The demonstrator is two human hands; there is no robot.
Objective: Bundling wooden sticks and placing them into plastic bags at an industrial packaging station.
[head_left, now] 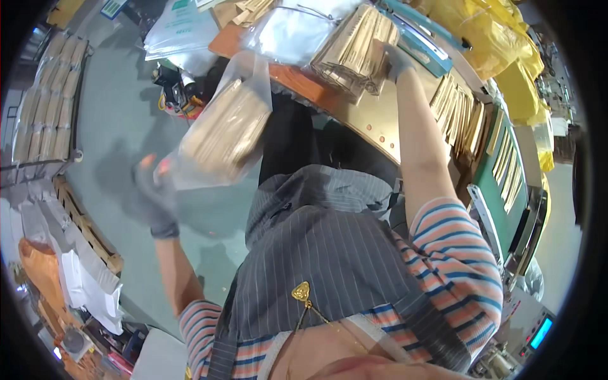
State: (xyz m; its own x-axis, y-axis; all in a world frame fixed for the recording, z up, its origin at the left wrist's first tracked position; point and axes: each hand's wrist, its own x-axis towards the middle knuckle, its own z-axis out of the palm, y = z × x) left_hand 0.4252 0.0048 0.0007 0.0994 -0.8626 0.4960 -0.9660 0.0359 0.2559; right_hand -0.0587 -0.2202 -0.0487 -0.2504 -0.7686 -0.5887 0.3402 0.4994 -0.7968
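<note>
My left hand (154, 199), in a grey glove with bare orange-lit fingertips, is smeared by motion at the lower left corner of a clear plastic bag (221, 130). Its fingers appear closed on the bag's edge. Thin, flat, pale wooden sticks fill the bag, which hangs tilted over the floor beside my legs. At the worktable, my right hand (399, 62), also grey-gloved, grips the right end of another plastic-wrapped bundle of wooden sticks (358, 47). Its thumb lies over the sticks; the other fingers are partly hidden.
Clear plastic bags (291, 28) lie on the worktable (373, 123) left of the bundle. A blue box (421, 47) and yellow plastic (481, 31) are beyond it. Loose sticks (456, 111) stand at right. Packed bundles fill a rack (50, 101) at far left, above a wooden pallet (85, 221).
</note>
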